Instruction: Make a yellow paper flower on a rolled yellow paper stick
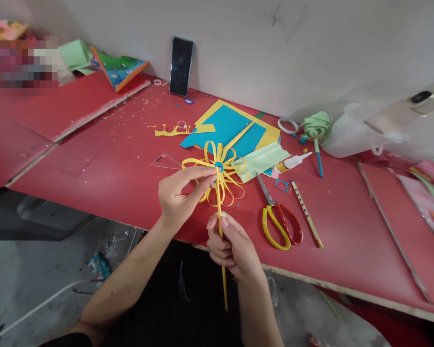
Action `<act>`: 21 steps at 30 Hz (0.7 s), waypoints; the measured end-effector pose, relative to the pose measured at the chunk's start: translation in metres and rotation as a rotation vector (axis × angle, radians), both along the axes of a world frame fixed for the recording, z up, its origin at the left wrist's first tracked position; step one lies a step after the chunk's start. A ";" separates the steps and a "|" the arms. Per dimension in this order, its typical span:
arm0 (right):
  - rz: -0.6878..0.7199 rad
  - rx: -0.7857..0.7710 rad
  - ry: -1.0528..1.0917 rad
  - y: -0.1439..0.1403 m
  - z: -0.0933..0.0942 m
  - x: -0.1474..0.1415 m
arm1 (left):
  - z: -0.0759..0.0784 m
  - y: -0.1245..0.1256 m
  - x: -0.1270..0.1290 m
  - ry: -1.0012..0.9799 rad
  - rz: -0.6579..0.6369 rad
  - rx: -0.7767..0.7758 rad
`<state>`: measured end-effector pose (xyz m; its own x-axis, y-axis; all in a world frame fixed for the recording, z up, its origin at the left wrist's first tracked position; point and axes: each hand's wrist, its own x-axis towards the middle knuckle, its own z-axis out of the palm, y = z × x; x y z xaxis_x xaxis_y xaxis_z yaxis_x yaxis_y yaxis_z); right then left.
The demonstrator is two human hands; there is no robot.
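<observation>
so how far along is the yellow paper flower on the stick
Done: the yellow looped petals are fanned out around a blue centre, with paper offcuts left on the red table. In hand: the right hand grips the yellow stick while the left hand pinches the flower at its top. Left: probably fixing the head; glue bottle and scissors lie unused.

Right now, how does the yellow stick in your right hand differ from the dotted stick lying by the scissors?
The yellow stick is held in the right hand, running towards the paper flower; the dotted stick lies flat on the red table, untouched. The yellow stick is plain yellow; the dotted stick is pale with dark dots. The left hand pinches the flower at the yellow stick's top; the dotted stick carries nothing. Both are long and thin.
</observation>
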<state>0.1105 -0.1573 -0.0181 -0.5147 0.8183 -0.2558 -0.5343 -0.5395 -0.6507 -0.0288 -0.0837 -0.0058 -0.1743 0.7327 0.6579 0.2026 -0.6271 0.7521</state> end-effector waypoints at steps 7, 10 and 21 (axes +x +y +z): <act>-0.003 0.013 -0.005 0.000 0.000 -0.001 | 0.004 0.002 -0.001 -0.149 -0.177 -0.175; -0.004 0.014 -0.009 0.000 0.000 -0.001 | 0.006 0.001 -0.002 -0.161 -0.217 -0.201; -0.060 0.007 -0.048 -0.004 0.000 -0.005 | 0.001 0.004 -0.001 -0.175 -0.302 -0.125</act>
